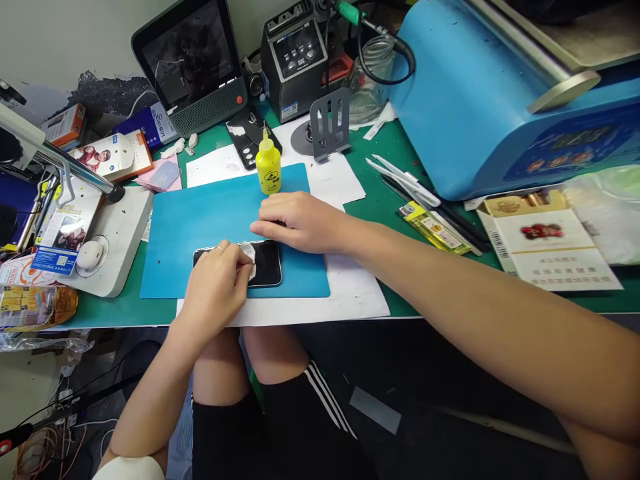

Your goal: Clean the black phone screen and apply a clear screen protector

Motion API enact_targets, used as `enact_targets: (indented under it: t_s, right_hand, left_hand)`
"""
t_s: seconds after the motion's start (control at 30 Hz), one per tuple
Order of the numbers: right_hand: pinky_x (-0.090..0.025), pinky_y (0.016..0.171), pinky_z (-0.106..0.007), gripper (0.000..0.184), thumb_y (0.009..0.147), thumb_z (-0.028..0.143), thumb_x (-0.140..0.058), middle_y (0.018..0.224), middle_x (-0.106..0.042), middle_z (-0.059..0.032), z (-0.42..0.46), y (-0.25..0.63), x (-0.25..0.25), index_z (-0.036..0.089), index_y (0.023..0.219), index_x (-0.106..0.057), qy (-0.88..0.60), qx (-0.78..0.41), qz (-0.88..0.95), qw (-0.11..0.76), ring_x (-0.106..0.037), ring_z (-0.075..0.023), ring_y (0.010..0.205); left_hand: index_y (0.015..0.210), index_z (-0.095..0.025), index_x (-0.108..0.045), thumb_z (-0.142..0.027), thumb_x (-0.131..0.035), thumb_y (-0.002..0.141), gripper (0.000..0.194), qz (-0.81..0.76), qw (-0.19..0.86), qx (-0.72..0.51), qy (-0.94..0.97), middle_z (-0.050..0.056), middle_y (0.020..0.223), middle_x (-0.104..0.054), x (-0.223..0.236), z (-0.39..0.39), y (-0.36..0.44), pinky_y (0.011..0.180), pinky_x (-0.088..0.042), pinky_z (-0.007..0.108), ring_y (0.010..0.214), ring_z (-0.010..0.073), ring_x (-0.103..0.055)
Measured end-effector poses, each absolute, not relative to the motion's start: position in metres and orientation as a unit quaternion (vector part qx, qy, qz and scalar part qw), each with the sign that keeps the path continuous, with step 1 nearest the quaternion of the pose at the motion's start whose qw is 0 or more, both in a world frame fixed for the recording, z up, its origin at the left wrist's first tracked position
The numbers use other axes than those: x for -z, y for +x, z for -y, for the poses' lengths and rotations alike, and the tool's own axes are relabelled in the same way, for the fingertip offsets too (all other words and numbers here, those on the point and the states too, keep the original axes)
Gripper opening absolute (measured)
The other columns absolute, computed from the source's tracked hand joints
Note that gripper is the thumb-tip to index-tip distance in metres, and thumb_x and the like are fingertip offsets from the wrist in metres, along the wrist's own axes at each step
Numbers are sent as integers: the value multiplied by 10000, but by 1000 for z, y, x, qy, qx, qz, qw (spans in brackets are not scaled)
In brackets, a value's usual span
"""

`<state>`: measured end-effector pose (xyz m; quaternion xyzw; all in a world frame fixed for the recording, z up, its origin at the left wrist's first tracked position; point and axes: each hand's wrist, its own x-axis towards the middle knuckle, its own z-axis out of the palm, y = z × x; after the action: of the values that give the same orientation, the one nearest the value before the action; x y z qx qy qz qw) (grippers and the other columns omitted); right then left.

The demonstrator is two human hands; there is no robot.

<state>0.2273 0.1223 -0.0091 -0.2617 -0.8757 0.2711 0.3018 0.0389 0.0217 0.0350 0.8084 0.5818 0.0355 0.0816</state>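
Observation:
A black phone (267, 263) lies flat on a blue mat (200, 220) near the desk's front edge. My left hand (215, 287) rests over the phone's left half, its fingers pinched on a small white wipe (249, 254) pressed to the glass. My right hand (300, 220) lies on the mat at the phone's far edge, fingers curled down against it and holding it still. A yellow squeeze bottle (269, 167) stands upright at the mat's back edge, just beyond my right hand.
White paper sheets (350, 293) lie under the mat on the green desk. A large blue machine (500, 100) fills the right. Tweezers (405, 177), a yellow packet (435, 230) and a box (545, 247) lie right; a lamp base (107, 240), speaker screen (193, 63) and soldering station (295, 57) stand behind.

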Motion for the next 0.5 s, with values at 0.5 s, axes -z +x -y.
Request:
enact_targets:
  t_s: [0.5]
  right_hand:
    - [-341,725,-336,347,1046,393,-418,755,-524,-32,-122,225,11,231,740,-424,-274,-280,884,256,-485,-190,759]
  left_hand:
    - [857,-225,-544,-158,-505,1005,167,-577,93,-5,811,70,942,-670,-35,-24,60,721,-440,375,850,259,-655]
